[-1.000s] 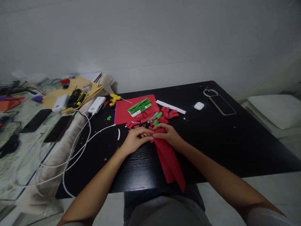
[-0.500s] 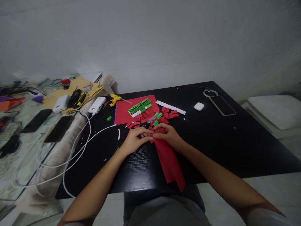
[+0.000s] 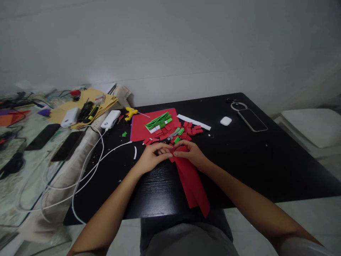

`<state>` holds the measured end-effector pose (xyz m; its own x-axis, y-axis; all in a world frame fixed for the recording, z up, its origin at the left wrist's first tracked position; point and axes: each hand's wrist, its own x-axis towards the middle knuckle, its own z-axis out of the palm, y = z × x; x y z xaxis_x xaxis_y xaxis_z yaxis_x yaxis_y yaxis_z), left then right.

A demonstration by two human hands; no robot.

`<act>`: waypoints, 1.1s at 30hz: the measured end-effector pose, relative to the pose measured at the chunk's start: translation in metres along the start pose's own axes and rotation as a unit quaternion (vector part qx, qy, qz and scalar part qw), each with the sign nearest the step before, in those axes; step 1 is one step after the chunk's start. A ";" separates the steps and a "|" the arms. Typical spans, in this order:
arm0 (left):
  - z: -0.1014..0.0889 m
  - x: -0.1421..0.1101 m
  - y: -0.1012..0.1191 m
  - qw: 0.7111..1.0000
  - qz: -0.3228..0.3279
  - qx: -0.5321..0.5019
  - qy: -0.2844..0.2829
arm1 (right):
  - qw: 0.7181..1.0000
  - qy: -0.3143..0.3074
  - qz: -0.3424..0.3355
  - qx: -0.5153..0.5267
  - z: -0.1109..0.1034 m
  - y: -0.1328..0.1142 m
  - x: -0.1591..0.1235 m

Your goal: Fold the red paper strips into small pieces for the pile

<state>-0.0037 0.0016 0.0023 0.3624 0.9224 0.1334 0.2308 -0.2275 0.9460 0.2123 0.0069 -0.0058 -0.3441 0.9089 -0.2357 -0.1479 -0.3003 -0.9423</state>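
Observation:
A folded sheet of red paper [image 3: 189,181] hangs from my hands toward the near table edge, its lower end splayed in two layers. My right hand [image 3: 194,153] pinches its upper end between thumb and fingers. Beside it, my left hand [image 3: 154,156] has thumb and fingers closed on the paper's upper left corner; the exact grip is partly hidden. Just beyond my fingers lie scissors [image 3: 173,134] among several small folded red paper pieces [image 3: 196,130] and green paper pieces [image 3: 180,131]. Behind them, a bundle of green folded paper [image 3: 159,121] rests on red sheets [image 3: 137,128].
On the black table [image 3: 239,167] are a yellow glue gun [image 3: 130,113], a white paper strip [image 3: 194,122], a white earbud case [image 3: 226,121] and a phone [image 3: 252,119]. A white power bank [image 3: 111,119] and looping white cables [image 3: 102,156] lie at left. A white stool [image 3: 314,124] stands right.
Hardly anything differs. My left hand's fingers have shifted slightly at the paper's corner, while my right hand keeps its pinch. The view has moved a touch.

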 end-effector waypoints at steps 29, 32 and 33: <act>0.003 0.000 -0.014 0.999 -0.030 0.041 0.008 | 0.995 0.011 0.068 0.067 -0.009 0.008 0.012; 0.000 0.001 -0.016 0.999 -0.031 0.041 0.017 | 0.994 0.029 0.071 0.071 -0.013 0.007 0.015; -0.001 0.001 -0.016 0.998 -0.031 0.041 0.019 | 0.995 0.029 0.070 0.071 -0.013 0.006 0.015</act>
<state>-0.0080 0.0061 -0.0121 0.3112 0.9462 0.0884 0.3261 -0.1937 0.9253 0.2185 0.0226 -0.0185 -0.3179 0.8687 -0.3799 -0.2333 -0.4601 -0.8567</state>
